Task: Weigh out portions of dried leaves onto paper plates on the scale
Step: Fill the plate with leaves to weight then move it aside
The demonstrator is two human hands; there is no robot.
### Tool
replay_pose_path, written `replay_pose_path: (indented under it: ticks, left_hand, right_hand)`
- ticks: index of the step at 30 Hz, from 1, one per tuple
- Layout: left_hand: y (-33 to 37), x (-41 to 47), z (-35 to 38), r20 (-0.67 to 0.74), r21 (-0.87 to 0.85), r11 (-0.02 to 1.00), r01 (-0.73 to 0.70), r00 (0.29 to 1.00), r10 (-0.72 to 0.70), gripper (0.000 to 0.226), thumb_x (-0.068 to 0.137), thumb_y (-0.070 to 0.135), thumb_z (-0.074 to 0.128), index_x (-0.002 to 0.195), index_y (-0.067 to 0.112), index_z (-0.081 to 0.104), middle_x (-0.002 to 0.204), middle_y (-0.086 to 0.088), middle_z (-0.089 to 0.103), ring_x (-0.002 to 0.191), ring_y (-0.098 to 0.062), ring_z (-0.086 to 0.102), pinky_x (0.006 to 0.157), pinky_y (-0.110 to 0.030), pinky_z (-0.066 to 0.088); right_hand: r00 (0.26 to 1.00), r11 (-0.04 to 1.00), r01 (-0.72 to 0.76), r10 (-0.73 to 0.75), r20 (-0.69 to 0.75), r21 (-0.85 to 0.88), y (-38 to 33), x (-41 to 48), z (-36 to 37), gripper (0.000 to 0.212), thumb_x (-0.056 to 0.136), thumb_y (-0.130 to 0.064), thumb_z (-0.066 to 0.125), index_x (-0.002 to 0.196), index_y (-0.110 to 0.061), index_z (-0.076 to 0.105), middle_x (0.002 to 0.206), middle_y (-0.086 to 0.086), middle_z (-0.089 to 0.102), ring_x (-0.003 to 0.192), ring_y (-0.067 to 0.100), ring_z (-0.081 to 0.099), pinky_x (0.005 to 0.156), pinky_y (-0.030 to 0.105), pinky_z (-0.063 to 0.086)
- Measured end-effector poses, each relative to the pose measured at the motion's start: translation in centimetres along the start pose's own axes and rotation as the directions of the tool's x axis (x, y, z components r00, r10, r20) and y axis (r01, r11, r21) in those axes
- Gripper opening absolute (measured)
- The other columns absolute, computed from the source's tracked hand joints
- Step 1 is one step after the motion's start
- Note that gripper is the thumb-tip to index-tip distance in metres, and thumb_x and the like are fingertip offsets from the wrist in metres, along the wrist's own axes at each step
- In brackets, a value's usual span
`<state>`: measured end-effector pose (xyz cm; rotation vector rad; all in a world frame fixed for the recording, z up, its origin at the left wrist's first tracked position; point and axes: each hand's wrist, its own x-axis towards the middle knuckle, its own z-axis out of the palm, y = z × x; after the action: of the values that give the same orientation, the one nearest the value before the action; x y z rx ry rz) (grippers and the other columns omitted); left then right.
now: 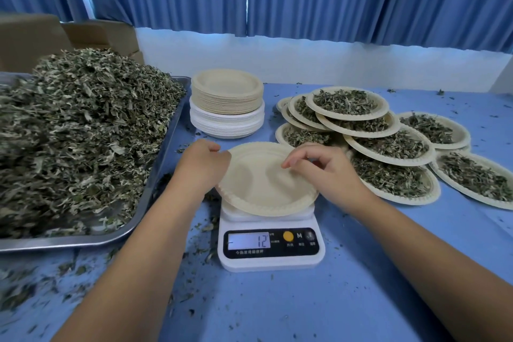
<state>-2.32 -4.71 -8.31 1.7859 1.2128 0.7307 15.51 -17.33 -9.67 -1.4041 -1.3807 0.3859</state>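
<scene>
Plate (263,183) is sitting empty on the scale (270,261). Your left hand (205,159) is gripping its left rim. Your right hand (322,168) is curling over its right side, and I cannot tell whether it is pinching the rim. Display (249,241) is reading 12, not zero: leaves (83,130) heaped left of the scale are going to weigh wrong if you are skipping the tare.

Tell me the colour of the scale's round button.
Yellow; the button shows best in the head view.

Soft even daylight, slight blur, wide-angle bending at edges
</scene>
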Motion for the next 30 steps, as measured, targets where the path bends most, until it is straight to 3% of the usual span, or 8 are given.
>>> replay_pose_path:
  ticks: [2, 4, 9, 17, 20, 23, 26, 30]
  left_hand:
    - [0.0, 0.1, -0.3, -0.024, -0.020, 0.999, -0.051, 0.998, 0.050, 0.013, 0.091, 0.019, 0.049, 0.092, 0.030, 0.054, 0.094, -0.006, 0.049, 0.084, -0.018, 0.045, 0.067, -0.029, 0.033]
    - [-0.1, 0.2, -0.6, -0.041, -0.027, 0.997, -0.074, 0.996, 0.073, 0.022, 0.091, 0.015, 0.046, 0.073, 0.026, 0.041, 0.086, -0.005, 0.043, 0.080, -0.014, 0.038, 0.066, -0.030, 0.031]
    - [-0.4, 0.4, -0.6, 0.004, -0.008, 0.998, -0.070, 0.998, 0.070, 0.010, 0.090, 0.013, 0.045, 0.082, 0.019, 0.046, 0.086, -0.002, 0.043, 0.082, -0.013, 0.038, 0.073, -0.032, 0.028]
    - [-0.5, 0.5, -0.6, -0.026, -0.066, 0.997, -0.037, 0.999, 0.036, 0.010, 0.086, 0.016, 0.046, 0.076, 0.019, 0.048, 0.077, -0.004, 0.044, 0.074, -0.015, 0.039, 0.069, -0.034, 0.030]
    - [-0.6, 0.6, -0.5, -0.044, -0.104, 0.994, -0.044, 0.998, 0.039, 0.005, 0.085, 0.017, 0.047, 0.083, 0.021, 0.049, 0.085, -0.004, 0.047, 0.081, -0.014, 0.044, 0.072, -0.035, 0.035]
    - [-0.8, 0.6, -0.5, -0.040, -0.101, 0.993, -0.056, 0.998, 0.052, 0.005, 0.085, 0.018, 0.046, 0.082, 0.021, 0.049, 0.084, -0.004, 0.047, 0.080, -0.014, 0.044, 0.071, -0.035, 0.035]
    - [-0.7, 0.6, -0.4, -0.034, -0.056, 0.996, -0.067, 0.997, 0.065, 0.010, 0.086, 0.019, 0.047, 0.078, 0.021, 0.052, 0.078, -0.003, 0.047, 0.075, -0.014, 0.041, 0.070, -0.034, 0.031]
    - [-0.7, 0.6, -0.4, -0.026, -0.048, 0.997, -0.056, 0.998, 0.054, 0.014, 0.087, 0.018, 0.046, 0.074, 0.018, 0.050, 0.075, -0.005, 0.045, 0.072, -0.016, 0.038, 0.069, -0.033, 0.029]
  right_hand:
    - [0.999, 1.000, 0.016, -0.016, 0.029, 0.014, -0.2, -0.1, -0.1, 0.023, 0.089, 0.002, 0.060, 0.081, -0.013, 0.076, 0.089, -0.002, 0.074, 0.089, 0.014, 0.066, 0.081, 0.023, 0.050]
    - [0.999, 0.999, 0.022, -0.023, 0.044, 0.024, -0.2, -0.1, -0.1, 0.024, 0.089, 0.001, 0.060, 0.082, -0.015, 0.076, 0.091, -0.003, 0.074, 0.093, 0.012, 0.067, 0.086, 0.024, 0.051]
    - [0.997, 1.000, 0.003, -0.004, 0.082, 0.018, -0.1, -0.3, 0.2, 0.023, 0.088, -0.003, 0.061, 0.084, -0.019, 0.076, 0.095, -0.005, 0.074, 0.099, 0.013, 0.066, 0.091, 0.029, 0.051]
    - [0.998, 0.997, 0.009, -0.004, 0.068, -0.075, -0.9, -0.6, -0.1, 0.023, 0.087, 0.001, 0.062, 0.080, -0.016, 0.076, 0.105, -0.009, 0.071, 0.092, -0.008, 0.057, 0.084, 0.010, 0.038]
    - [0.998, 0.991, -0.010, 0.018, 0.057, -0.134, -0.9, -0.5, -0.3, 0.021, 0.086, -0.004, 0.065, 0.081, -0.022, 0.076, 0.114, -0.013, 0.066, 0.113, -0.001, 0.051, 0.098, 0.019, 0.033]
    - [0.999, 0.988, -0.027, 0.033, 0.036, -0.151, -0.9, -0.4, -0.3, 0.021, 0.085, -0.005, 0.065, 0.082, -0.023, 0.076, 0.117, -0.011, 0.064, 0.118, 0.007, 0.049, 0.103, 0.030, 0.032]
    - [0.995, 0.988, -0.013, 0.028, 0.097, -0.154, -1.1, -0.6, -0.1, 0.019, 0.085, -0.004, 0.066, 0.086, -0.021, 0.075, 0.117, -0.009, 0.062, 0.117, 0.008, 0.051, 0.097, 0.028, 0.033]
    - [0.987, 0.984, 0.009, 0.020, 0.160, -0.177, -1.2, -0.9, 0.3, 0.018, 0.086, -0.005, 0.067, 0.089, -0.020, 0.075, 0.119, -0.010, 0.059, 0.122, 0.006, 0.048, 0.108, 0.027, 0.029]
